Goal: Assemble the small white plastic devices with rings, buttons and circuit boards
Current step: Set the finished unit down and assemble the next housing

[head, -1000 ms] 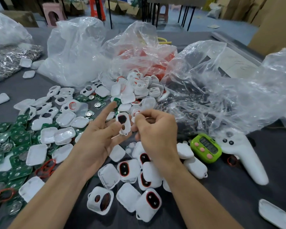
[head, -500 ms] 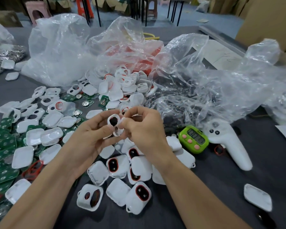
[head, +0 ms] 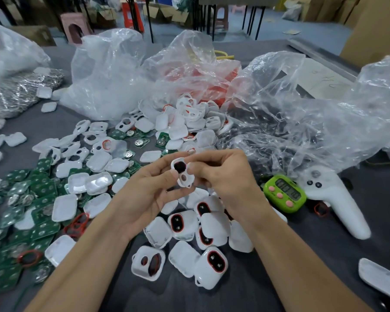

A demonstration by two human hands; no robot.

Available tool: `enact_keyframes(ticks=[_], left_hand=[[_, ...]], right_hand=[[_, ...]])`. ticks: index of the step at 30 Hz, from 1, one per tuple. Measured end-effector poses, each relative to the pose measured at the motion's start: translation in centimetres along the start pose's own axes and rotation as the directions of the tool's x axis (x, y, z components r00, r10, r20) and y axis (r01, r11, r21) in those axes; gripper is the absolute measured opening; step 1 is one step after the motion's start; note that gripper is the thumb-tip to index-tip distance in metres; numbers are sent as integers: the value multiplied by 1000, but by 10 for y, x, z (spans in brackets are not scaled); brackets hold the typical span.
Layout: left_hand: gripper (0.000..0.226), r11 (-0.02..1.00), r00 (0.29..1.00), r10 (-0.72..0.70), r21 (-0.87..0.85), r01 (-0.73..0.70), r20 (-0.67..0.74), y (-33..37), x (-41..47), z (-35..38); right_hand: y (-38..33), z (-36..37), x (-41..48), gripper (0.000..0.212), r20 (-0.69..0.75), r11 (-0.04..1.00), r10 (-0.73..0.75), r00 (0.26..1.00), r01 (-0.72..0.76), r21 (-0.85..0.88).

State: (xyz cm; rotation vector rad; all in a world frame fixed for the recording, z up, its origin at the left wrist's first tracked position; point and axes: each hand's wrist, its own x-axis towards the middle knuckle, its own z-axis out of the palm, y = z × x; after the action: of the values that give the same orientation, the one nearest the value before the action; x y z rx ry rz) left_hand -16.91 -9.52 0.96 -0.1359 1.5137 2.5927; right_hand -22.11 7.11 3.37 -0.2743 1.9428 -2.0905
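White plastic shell (head: 181, 174) is pinched above the grey desk (head: 313, 266), held at its left edge by curled fingers of the left hand (head: 144, 194) and at its right by those of the right hand (head: 225, 179). Assembled devices (head: 185, 224) are heaped just beneath, and green circuit boards (head: 41, 188) are scattered to the left.

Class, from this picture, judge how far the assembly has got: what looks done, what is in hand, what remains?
Done: several closed white plastic devices with red-ringed black buttons lie nearest. In hand: the left hand and right hand pinch one white two-hole shell. Remaining: many loose white shells, green circuit boards and red rings.
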Motion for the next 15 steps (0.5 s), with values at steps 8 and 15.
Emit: enact_keyframes(ticks=[8, 15], left_hand=[[41, 991, 999, -18, -129, 22, 27, 5, 0, 0], [38, 990, 998, 5, -144, 5, 64, 4, 0, -1]], right_hand=[[-6, -3, 1, 19, -10, 994, 50, 999, -49, 102], [-3, -3, 0, 22, 32, 942, -125, 992, 128, -311]])
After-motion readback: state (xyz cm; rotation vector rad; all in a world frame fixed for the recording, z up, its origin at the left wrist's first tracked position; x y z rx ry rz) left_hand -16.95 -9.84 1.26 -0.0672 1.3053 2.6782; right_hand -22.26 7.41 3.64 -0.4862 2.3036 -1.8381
